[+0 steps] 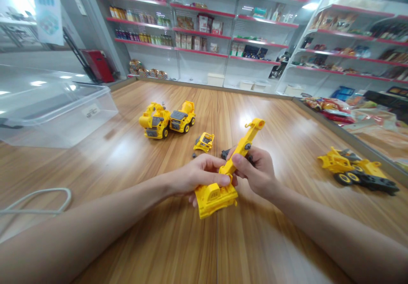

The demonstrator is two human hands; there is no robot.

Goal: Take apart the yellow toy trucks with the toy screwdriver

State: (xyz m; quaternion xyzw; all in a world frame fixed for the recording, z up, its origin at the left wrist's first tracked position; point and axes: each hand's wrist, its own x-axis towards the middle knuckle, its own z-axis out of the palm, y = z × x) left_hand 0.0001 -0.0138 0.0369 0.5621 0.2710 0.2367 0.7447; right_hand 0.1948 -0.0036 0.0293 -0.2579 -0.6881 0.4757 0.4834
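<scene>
Above the wooden table I hold a yellow toy crane arm (241, 148) joined to a yellow base piece (216, 199). My left hand (204, 173) grips the lower end, its thumb lying across the joint near the base. Around the middle of the boom, my right hand (256, 169) is closed with thumb and fingers. The boom points up and to the right, with a small hook at its tip. Behind my hands lies a dark toy part (225, 153), mostly hidden. A small yellow truck cab (204, 142) rests just beyond my left hand.
Two assembled toy trucks, an excavator-like one (155, 120) and a cement mixer (182, 116), stand farther back. Yellow and black truck parts (357, 171) lie at the right. A clear plastic bin (60, 114) and a pale cable (68, 197) are on the left. Stocked shelves (204, 33) stand behind.
</scene>
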